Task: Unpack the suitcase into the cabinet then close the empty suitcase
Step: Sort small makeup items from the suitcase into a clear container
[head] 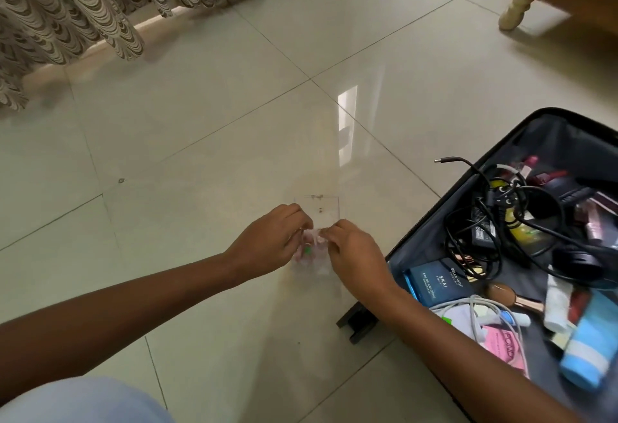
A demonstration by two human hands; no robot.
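Observation:
An open dark suitcase (548, 135) lies on the floor at the right, packed with cosmetics and cables. Left of it, a clear plastic box (329, 210) stands on the tiles with its lid up. My left hand (271, 242) and my right hand (354, 252) meet over the box, and both pinch a small pink and white item (314, 238) in it. A green speck shows beside that item. No cabinet is in view.
In the suitcase lie tangled black cables with an adapter (485, 228), a blue perfume box (431, 283), a light blue tube (588, 352), a pink packet (505, 349) and a white cable (475, 309). A patterned curtain (67, 4) hangs at the back left. A wooden furniture leg (515, 11) stands at the back right.

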